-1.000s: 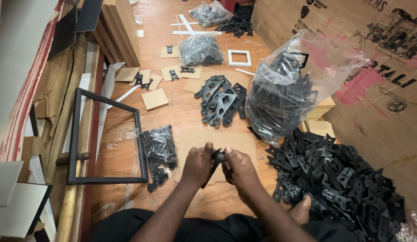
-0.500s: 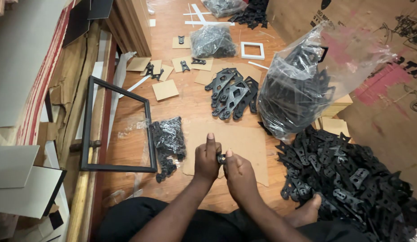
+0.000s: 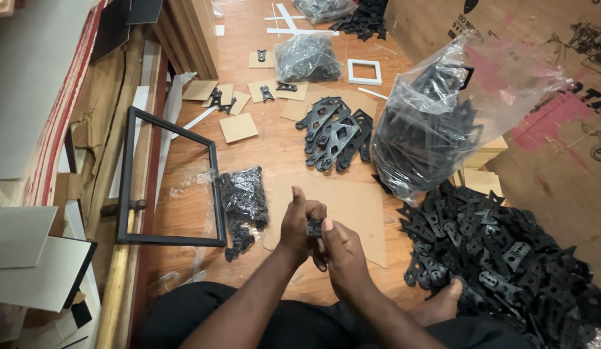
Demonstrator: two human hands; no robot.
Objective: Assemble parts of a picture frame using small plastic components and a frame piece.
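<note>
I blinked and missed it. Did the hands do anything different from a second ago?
Hardly. The left hand and right hand stayed pressed together on the small black part. The pile of black brackets, the clear bag and the black frame lie as before.

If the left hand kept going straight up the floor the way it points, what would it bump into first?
Probably the cardboard sheet lying just past the left hand, then the fanned black brackets beyond it. The hand's height above the floor is unclear, so it might pass over the sheet.
</note>
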